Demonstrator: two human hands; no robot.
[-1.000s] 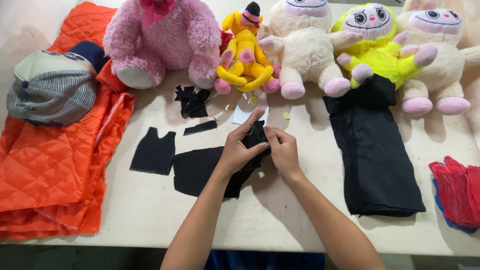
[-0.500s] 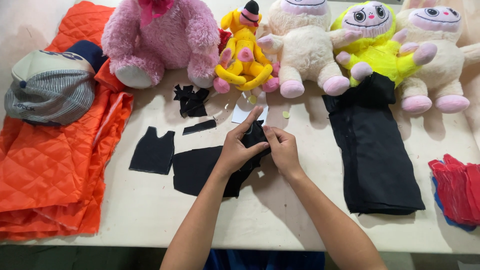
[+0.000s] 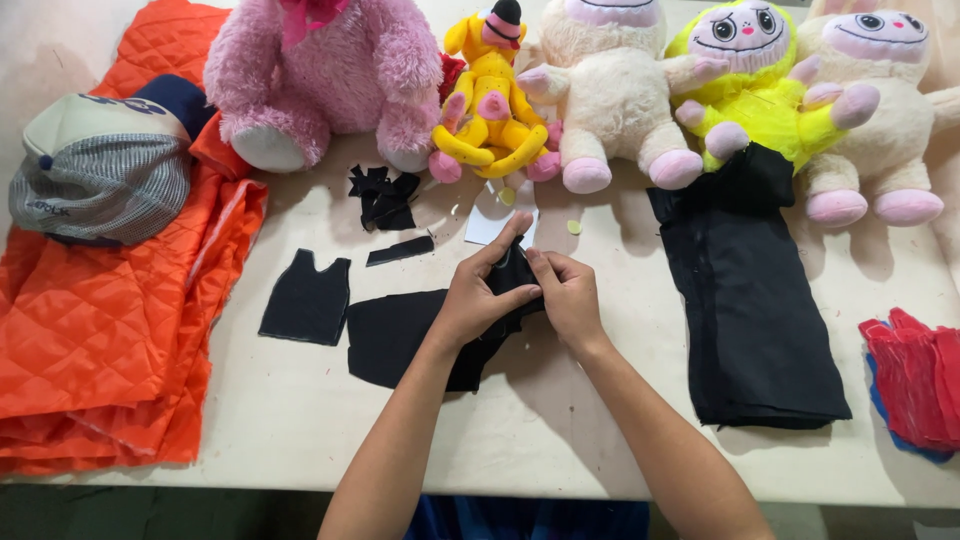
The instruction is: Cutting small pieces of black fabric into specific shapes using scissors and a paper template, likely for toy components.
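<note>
- Head view is showing both hands meeting at mid-table: the left hand [image 3: 480,295] and right hand [image 3: 565,295] are pinching together on a black fabric piece [image 3: 415,340].
- It looks like an aligning or folding step; next would call for keeping the edges matched.
- A black vest-shaped cutout [image 3: 307,298] is lying just beside it, toward the orange quilted cloth [image 3: 100,340].

Bright, even overhead light — soft shadows fall toward six o'clock beneath the plush toys [image 3: 610,100]. Focus stays sharp; mild wide-angle bending at the edges.
</note>
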